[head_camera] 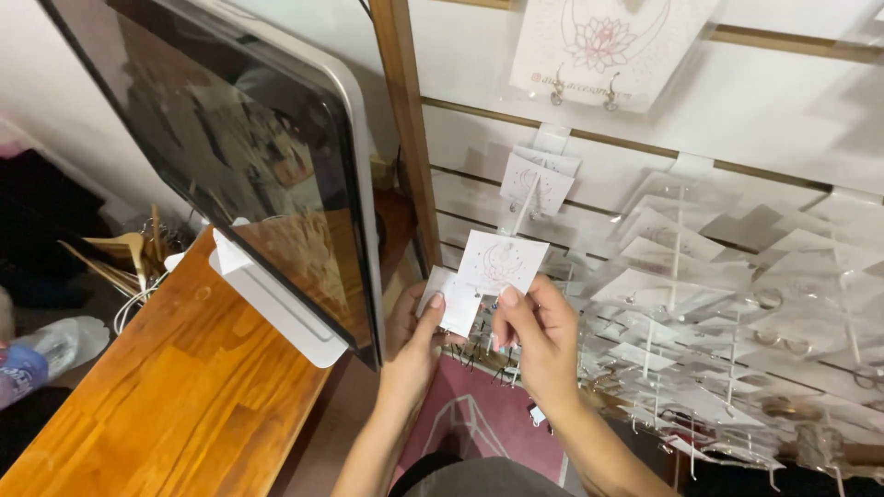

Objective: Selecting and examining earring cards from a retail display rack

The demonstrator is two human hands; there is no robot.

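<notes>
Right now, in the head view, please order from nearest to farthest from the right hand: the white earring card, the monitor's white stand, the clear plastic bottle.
1. White earring card, pinched in the right hand.
2. Monitor's white stand, left, on the desk.
3. Clear plastic bottle, far left edge.

Your hands held cards (502,261) before the slat wall (783,120); the monitor (249,166) stood left on the wooden desk (175,405), more cards (700,313) hung right.

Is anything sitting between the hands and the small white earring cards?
Nothing visible does. The right hand already pinches the white square earring card, and the left hand holds the second white card beside it.
</notes>
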